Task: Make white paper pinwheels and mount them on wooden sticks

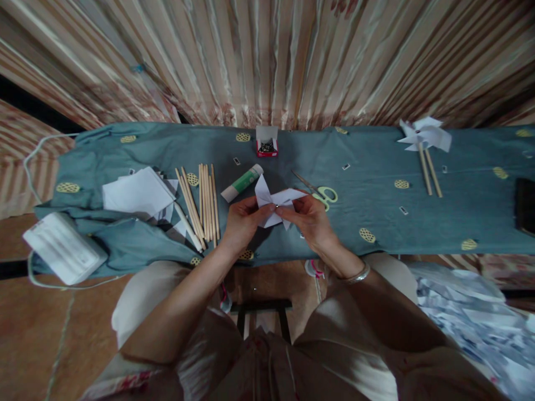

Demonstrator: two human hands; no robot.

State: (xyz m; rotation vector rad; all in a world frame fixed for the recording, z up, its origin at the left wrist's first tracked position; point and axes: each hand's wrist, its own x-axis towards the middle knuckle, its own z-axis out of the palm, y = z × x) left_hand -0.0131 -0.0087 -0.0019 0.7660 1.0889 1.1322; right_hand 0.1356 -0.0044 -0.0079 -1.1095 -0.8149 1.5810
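Note:
A white paper pinwheel [271,201] is held up over the front middle of the table, its folded blades spreading out between my two hands. My left hand [244,223] grips its left side, the thumb pressed near the centre. From the right, my right hand [311,220] pinches the same centre with its thumb, and a small shiny pin head [276,207] shows between the thumbs. Just behind my left hand lies a green and white glue stick [242,182]. Scissors with light green handles [325,195] rest behind my right hand.
A small red box of metal pins [266,146] stands open at the back. Wooden sticks [204,200], a white pen [188,227], paper sheets [137,192] and a white power strip [64,248] lie left. Finished pinwheels on sticks [426,139] lie right; a dark object [525,206] sits at the right edge.

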